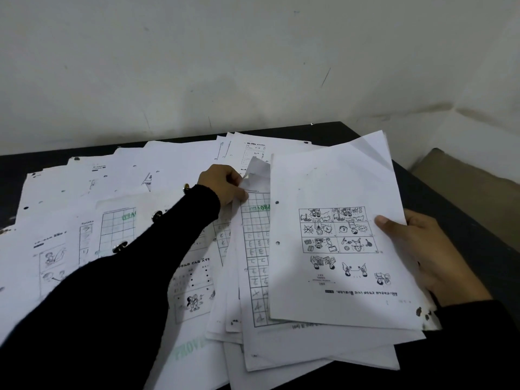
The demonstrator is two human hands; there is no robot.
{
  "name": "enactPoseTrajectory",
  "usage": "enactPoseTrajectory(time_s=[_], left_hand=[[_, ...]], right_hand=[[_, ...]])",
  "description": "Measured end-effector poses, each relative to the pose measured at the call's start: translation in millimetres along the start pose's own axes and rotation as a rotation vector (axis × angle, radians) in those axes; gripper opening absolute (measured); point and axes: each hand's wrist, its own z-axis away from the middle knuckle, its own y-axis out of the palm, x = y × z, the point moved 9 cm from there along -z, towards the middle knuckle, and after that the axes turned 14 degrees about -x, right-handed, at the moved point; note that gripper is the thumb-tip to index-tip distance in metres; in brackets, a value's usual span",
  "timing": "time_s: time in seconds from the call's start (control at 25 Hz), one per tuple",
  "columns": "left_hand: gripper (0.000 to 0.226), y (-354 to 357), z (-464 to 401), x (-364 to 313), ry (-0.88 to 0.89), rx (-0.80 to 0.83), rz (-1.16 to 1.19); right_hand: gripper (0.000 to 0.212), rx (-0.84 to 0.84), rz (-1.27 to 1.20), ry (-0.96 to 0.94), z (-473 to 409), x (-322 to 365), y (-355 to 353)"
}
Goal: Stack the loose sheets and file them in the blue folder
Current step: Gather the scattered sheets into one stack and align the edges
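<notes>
While the right hand (422, 249) holds a gathered stack (337, 220) by its edge at the right of the frame, thumb on top and fingers curled underneath, the left hand (225, 187) reaches across to centre frame and pinches the crumpled top corner of a grid sheet (254, 235). So both hands are grasping paper right now.

Handling-wise, this is thin punched paper: super light, floppy, and it'll slide around on itself. That corner is already curling, so I'd guess pulling from a corner risks a tear or crease; taking a long edge, or sliding a flat palm under, looks safer. The stack probably wants squaring against the table (464, 215) before filing, since its sheets are fanned out at the bottom edge.

Counts: one stack in hand, a few sheets thick, can't give an exact number. Loose sheets (92, 209) are spread over the left and centre of the dark table, overlapping too much to count properly, but I'd say well over a dozen. Blue folder: zero visible, not in frame anywhere. Two hands, both in black sleeves (140, 263).
</notes>
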Motion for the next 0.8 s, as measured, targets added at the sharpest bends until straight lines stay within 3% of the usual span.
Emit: enactPoseTrajectory(time_s=[0.44, 0.68, 0.8], left_hand=[[0.033, 18, 4, 1, -0.114, 0.068, 0.217], [0.052, 21, 2, -6, -0.043, 0.114, 0.080], [0.043, 18, 0, -4, -0.064, 0.107, 0.042]], right_hand=[[0.016, 0.006, -0.012, -0.001, -2, -3, 0], [0.015, -0.001, -0.015, -0.003, 0, -3, 1], [0.014, -0.012, 0.006, -0.007, 0, -2, 0]])
